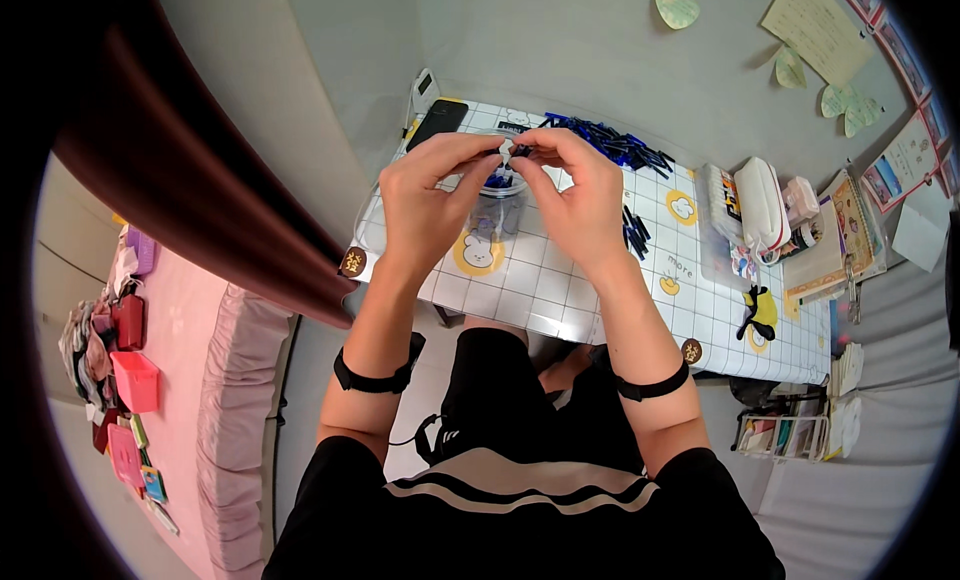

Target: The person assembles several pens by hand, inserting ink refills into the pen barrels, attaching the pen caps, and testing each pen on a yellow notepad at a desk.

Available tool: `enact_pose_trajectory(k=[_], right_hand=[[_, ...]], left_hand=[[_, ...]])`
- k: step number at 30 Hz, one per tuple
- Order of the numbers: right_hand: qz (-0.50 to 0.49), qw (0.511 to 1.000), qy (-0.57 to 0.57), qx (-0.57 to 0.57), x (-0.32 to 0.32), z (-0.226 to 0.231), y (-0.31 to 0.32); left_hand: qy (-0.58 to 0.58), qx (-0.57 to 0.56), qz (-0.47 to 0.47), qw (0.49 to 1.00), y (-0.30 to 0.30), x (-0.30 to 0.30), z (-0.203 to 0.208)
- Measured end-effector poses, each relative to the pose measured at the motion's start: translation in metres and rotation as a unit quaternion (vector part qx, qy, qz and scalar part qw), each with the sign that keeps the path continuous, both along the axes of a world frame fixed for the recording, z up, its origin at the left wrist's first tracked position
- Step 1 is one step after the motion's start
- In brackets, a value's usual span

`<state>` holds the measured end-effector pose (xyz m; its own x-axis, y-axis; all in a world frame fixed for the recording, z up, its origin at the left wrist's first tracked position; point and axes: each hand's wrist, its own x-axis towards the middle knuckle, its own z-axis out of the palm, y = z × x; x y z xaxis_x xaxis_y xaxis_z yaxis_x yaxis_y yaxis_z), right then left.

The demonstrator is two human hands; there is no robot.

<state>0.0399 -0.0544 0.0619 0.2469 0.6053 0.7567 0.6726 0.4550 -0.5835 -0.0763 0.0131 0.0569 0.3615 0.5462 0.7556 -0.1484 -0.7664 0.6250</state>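
Above a clear jar (494, 220) with blue pieces in its mouth, both hands meet with bent fingers. My left hand (425, 195) pinches thumb against fingertips; what lies between them is mostly hidden. Facing it, my right hand (588, 195) has a small dark piece (522, 151) between thumb and fingers, too small to name surely. Behind the right hand lies a heap of thin dark blue sticks (625, 148), shaped like pen ink cartridges. Several more such sticks (635, 234) lie beside the right wrist.
A black phone (438, 123) lies at the table's far left corner. On the right are a clear tray (715, 242), a white pencil case (757, 205), notebooks (850, 230) and a yellow-and-black figure (760, 313). A pink-covered bed (190, 380) stands left of the checked table (560, 305).
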Motion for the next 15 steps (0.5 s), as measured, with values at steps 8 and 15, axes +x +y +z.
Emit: enact_pose_trajectory(k=[8, 15], right_hand=[[-0.049, 0.996, -0.072, -0.028, 0.007, -0.008, 0.000], [-0.071, 0.990, -0.112, -0.042, 0.004, -0.017, -0.003]], left_hand=[[0.021, 0.047, 0.038, 0.998, 0.004, 0.003, -0.012], [0.043, 0.158, 0.105, 0.981, 0.007, 0.004, -0.025]])
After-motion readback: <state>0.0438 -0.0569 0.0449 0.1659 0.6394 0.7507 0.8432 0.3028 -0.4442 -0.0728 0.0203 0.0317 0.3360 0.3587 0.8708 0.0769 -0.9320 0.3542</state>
